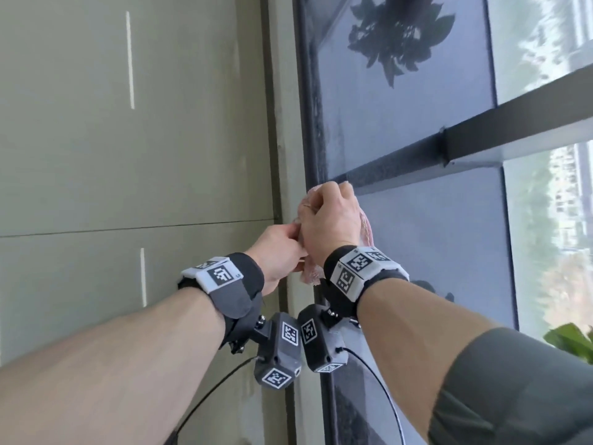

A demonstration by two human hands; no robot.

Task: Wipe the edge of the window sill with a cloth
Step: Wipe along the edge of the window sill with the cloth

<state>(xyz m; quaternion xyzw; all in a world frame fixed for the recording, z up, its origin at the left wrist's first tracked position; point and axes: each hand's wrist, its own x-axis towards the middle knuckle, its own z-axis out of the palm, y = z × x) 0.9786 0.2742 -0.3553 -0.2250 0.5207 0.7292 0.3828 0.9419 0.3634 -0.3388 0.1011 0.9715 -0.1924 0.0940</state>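
Note:
A pink cloth is bunched between both hands in the middle of the head view. My right hand is closed over its top, knuckles up, next to the dark sill edge that runs up the picture. My left hand pinches the cloth's lower left part, touching the right hand. Most of the cloth is hidden under the hands; a fold shows below the right wrist. The dark sill top lies to the right of the edge.
Grey-green floor tiles fill the left. A dark window frame bar crosses the sill on the right, glass beyond it. A green plant sits at the lower right. Tracker bands with cables hang from both wrists.

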